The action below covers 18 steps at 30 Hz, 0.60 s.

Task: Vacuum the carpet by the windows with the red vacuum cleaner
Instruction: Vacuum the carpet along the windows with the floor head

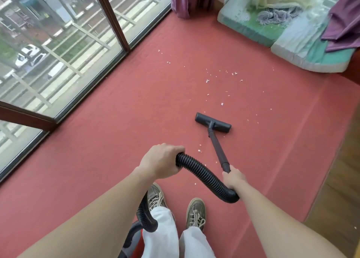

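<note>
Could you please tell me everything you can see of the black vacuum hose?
The hose is black, ribbed and looks like flexible plastic. It climbs from the red vacuum body at the bottom edge, beside the left trouser leg, and passes behind the left forearm to the left hand, which grips it. From there it arcs over and sags in a loop below the right hand, which grips the top of the rigid wand that it joins. No kink shows.
</note>
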{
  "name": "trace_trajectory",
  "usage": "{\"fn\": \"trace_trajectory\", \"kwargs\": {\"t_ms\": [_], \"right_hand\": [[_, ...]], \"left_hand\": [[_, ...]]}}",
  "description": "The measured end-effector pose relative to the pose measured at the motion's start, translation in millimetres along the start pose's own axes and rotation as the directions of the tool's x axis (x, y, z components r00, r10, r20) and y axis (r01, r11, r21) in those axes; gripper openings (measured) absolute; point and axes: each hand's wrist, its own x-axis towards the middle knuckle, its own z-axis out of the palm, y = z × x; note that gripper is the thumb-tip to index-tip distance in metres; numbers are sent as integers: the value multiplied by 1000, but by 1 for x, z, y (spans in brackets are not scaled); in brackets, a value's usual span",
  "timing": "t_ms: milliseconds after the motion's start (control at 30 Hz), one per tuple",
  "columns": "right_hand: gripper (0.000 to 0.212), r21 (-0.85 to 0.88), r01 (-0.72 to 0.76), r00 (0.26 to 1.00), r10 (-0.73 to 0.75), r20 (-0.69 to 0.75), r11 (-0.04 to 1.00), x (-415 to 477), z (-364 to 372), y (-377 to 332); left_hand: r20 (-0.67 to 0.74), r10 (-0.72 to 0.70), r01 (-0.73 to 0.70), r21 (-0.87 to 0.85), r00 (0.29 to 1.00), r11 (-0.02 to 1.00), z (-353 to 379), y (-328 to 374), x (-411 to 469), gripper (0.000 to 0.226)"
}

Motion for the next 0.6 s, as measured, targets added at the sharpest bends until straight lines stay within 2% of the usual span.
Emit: {"fn": "trace_trajectory", "kwargs": {"t_ms": [133,300,467,600], "right_hand": [[41,51,-31,999,33,-31,998,23,-14,-19],[42,-38,-40,999,40,5,998,18,-23,-25],[51,-44,-12,994,16,106,999,-23,-4,10],[58,-16,-19,992,21,122,1000,-37,-1,21]], "left_hand": [[-96,-42,41,-10,995,999,-5,-5,-2,13],[-165,-72,63,-61,984,996,-2,-6,-9,10],[-30,-42,41,-29,999,999,6,10,-14,11],[39,-9,9,-5,999,1000,7,12,0,11]]}}
